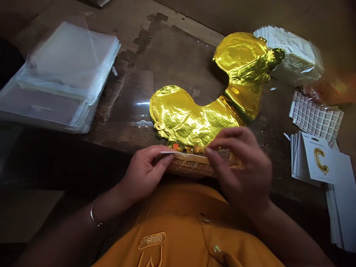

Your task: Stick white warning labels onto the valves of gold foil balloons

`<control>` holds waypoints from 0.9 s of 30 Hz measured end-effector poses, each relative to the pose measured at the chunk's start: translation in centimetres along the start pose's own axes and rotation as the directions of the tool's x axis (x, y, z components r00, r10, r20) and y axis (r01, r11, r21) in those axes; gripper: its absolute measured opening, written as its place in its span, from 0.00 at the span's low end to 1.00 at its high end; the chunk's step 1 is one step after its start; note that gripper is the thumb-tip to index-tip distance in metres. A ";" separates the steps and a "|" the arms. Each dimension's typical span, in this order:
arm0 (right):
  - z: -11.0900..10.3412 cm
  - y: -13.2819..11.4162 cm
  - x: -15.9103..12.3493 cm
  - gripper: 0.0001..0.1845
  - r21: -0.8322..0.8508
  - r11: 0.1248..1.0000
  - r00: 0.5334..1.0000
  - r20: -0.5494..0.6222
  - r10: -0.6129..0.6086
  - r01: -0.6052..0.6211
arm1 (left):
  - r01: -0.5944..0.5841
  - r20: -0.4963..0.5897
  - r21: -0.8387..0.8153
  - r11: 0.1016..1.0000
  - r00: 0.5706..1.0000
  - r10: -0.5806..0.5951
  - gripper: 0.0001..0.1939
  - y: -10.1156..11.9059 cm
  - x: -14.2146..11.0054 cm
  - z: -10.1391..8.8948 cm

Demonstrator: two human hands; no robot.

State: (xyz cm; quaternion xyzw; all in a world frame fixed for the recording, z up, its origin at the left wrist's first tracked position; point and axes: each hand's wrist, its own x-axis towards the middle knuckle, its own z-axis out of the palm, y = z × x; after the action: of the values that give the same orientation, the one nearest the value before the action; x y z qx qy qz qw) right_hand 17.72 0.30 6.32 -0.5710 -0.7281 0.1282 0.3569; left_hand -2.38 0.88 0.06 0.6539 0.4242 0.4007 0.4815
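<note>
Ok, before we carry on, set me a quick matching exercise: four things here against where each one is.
Things
1. Curved, shiny gold foil balloons
2. Stack of clear plastic sleeves
3. White card with a gold letter C
4. Silver metal bangle

Places
A. Right side of the brown table
B. Around the left wrist
C. Just beyond the left hand and right hand
D. Left side of the table

Pairs: 1-C, 2-D, 3-A, 4-B

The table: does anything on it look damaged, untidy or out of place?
The table top looks worn, with dark irregular patches toward its far side. A loose white scrap lies beside the clear bag stack.
</note>
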 end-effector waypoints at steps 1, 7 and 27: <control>-0.2 0.4 0.8 0.01 0.048 0.996 0.997 -0.026 0.076 -0.075 | -0.165 0.016 0.158 0.974 0.986 0.164 0.06 -0.1 0.1 -0.5; 2.7 2.9 3.2 0.05 0.195 0.920 0.928 0.227 0.296 -0.341 | -0.575 0.361 0.514 0.636 0.818 0.448 0.05 -1.9 1.2 -1.5; 5.1 2.9 2.8 0.05 -0.005 0.970 0.934 0.268 0.234 -0.242 | -0.569 0.366 0.479 0.669 0.822 0.436 0.09 -2.9 1.4 -1.4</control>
State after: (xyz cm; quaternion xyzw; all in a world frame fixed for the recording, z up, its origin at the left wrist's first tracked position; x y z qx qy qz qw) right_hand 16.23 4.90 2.04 -0.6274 -0.6931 0.2565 0.2454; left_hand -3.78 3.09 -2.30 0.8985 0.2695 0.2977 0.1775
